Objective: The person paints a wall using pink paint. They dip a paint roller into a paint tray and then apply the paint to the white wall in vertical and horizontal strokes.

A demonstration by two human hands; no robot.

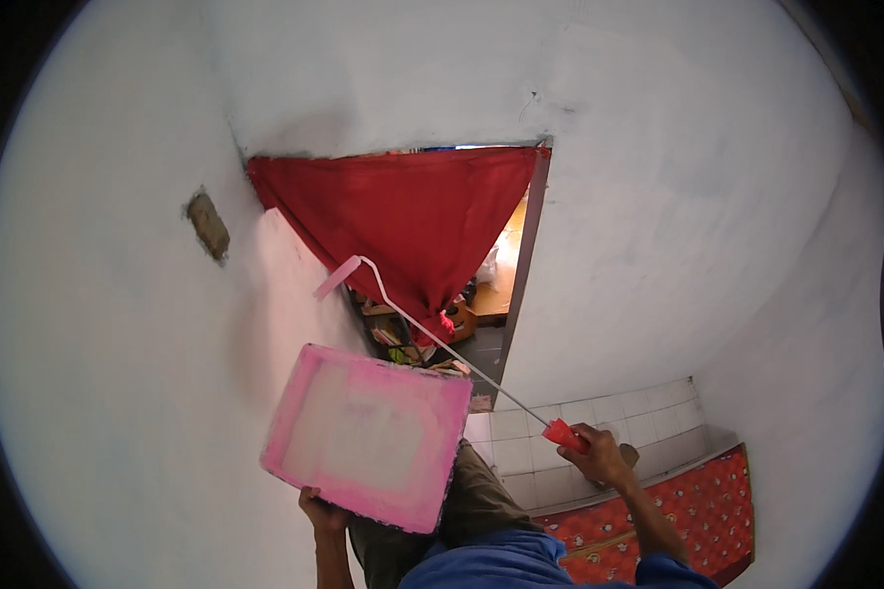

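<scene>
Head view: left grip (pixel 324 510) holds one tray (pixel 363 432), right grip (pixel 599 457) one roller (pixel 340 277).

The head view looks forward and down from the wearer's own head, upright and very wide, its rim curving into dark. The shirt (pixel 496 563) is nearest, at the lower edge; the left hand (pixel 322 512), right hand (pixel 599 458), tray (pixel 359 432) and roller (pixel 432 337) are close; the curtain (pixel 393 211) is farther, ahead.
</scene>
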